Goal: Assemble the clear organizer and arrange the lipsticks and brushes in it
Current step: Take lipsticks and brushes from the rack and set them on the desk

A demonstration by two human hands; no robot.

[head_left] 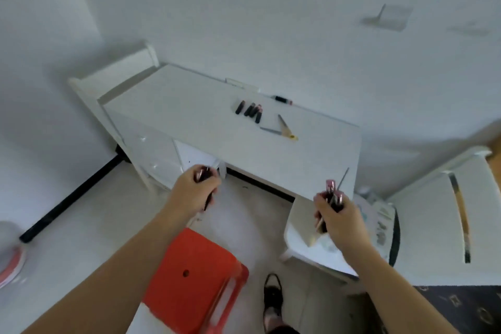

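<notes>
The white bench (189,106) stands against the wall, with an orange stool (189,279) on the floor in front of it. Both hands are raised short of the near edge of the bench. The left hand (193,188) is curled around a dark lipstick (203,174). The right hand (334,215) grips a bundle of lipsticks with pink ends (333,194) and a thin brush handle (343,177). On the bench top, a row of dark lipsticks (249,110) lies side by side; near them lie two brushes (284,129), and one lipstick (282,99) lies apart by the wall. The clear organizer cannot be made out.
</notes>
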